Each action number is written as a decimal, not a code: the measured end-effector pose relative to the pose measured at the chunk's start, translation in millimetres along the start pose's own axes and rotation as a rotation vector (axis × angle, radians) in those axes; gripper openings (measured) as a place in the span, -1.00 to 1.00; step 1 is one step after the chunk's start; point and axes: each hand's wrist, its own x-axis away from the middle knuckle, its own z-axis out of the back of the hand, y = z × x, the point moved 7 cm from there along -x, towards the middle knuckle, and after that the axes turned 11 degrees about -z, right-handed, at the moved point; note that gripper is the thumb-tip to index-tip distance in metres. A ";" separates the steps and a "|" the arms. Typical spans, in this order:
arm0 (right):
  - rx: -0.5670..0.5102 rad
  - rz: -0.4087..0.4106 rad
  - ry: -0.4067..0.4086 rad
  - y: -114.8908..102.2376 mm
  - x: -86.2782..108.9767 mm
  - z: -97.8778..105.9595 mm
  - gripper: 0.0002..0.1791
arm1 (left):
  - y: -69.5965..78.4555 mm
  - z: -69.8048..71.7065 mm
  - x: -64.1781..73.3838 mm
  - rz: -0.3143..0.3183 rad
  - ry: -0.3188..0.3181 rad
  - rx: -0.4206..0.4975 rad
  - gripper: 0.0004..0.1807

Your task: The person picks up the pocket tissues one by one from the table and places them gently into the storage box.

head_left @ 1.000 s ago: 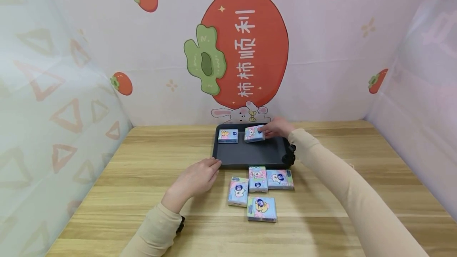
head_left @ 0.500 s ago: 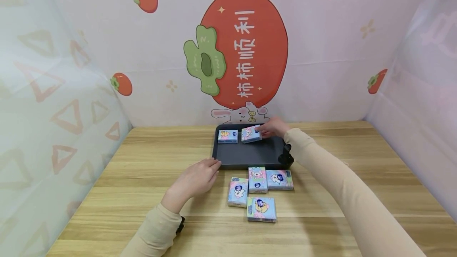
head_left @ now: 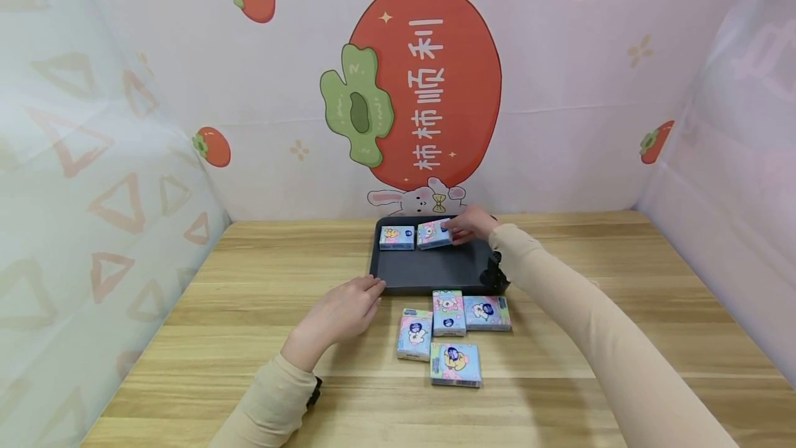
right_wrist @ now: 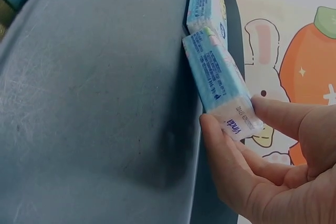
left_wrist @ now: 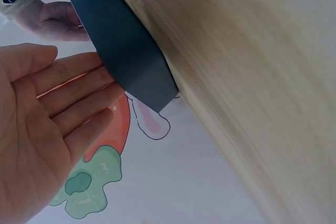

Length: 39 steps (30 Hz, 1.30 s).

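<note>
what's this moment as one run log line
right hand: pinches pack | left hand: touches tray | in tray: second pack | on table: four packs

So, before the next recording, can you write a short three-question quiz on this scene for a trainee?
1. How many packs lie on the table, outside the tray?
2. True or false: the left hand is gripping a pack.
3. Fill in, near or far: the right hand holds one pack by the tray's ___ side, as the head camera sees it.

Key: 1. Four. 2. False; the left hand touches the tray with straight fingers. 3. Far.
</note>
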 end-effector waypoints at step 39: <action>-0.109 -0.043 -0.053 -1.6 -2.7 -11.2 -0.47 | -0.6 0.2 0.9 0.008 0.009 0.014 -0.61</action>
